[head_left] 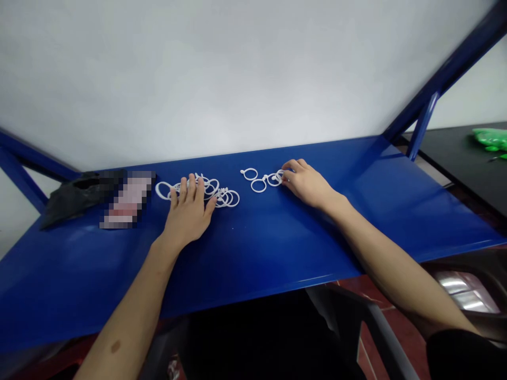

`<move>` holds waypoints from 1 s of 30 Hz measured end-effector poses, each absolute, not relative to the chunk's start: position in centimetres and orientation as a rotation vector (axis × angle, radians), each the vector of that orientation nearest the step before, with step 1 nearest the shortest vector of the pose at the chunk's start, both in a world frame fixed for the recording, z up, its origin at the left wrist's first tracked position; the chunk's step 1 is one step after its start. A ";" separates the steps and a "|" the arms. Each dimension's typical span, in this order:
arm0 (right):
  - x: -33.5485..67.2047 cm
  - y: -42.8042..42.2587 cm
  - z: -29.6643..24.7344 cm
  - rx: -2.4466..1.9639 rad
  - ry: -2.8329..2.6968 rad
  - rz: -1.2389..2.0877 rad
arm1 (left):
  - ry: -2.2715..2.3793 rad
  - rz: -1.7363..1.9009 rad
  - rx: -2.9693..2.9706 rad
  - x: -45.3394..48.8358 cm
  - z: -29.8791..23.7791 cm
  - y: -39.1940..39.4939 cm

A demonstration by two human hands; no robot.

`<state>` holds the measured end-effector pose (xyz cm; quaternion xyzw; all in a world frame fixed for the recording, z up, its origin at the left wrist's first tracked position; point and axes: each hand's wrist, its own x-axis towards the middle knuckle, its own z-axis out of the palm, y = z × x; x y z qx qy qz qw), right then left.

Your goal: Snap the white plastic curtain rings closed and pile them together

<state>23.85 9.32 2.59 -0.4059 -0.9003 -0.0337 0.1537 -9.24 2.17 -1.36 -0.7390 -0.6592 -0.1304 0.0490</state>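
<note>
My left hand (188, 214) lies open, its fingers stretched out over a pile of white plastic rings (235, 198), each with a small knob or eyelet, like curtain rings. The fingers hide part of the pile. To the right of it, my right hand (306, 182) has its thumb and fingers drawn together on a white ring (279, 173), partly hidden by the fingertips. Close to those fingertips are more loose rings: one at the back (250, 174), one in front (259, 185), and another overlapping the held ring (272, 180).
The rings lie on a blue table (253, 253) against a pale wall (237, 79). At the left are a black plastic bag (69, 200) and a blurred-out packet (129, 200). A green object (491, 138) sits on a dark table (439, 153) at the right. Blue braces flank the tabletop.
</note>
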 end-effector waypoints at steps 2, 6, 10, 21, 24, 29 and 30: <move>23.7 9.2 2.9 -1.132 -2.513 -0.068 | -2.016 -0.398 -2.239 -9.4 -1.3 2.2; 23.0 8.6 3.7 -1.107 -2.290 0.217 | -1.953 -0.518 -2.161 -9.6 -0.7 2.3; 21.6 7.3 4.1 -0.966 -1.990 1.128 | -1.670 -0.776 -2.110 -8.7 0.7 2.0; 19.3 4.9 2.4 -0.494 -1.317 2.308 | -0.674 -0.697 -2.332 -3.3 1.6 -1.1; 19.4 5.1 2.2 -0.558 -1.321 2.310 | -0.674 -0.716 -2.466 -3.3 1.6 -0.9; 19.2 5.4 2.0 -0.705 -1.341 2.199 | -0.728 -0.763 -2.612 -3.0 1.3 -0.6; 19.2 5.5 1.9 -0.727 -1.351 2.171 | -0.737 -0.777 -2.624 -2.9 1.3 -0.5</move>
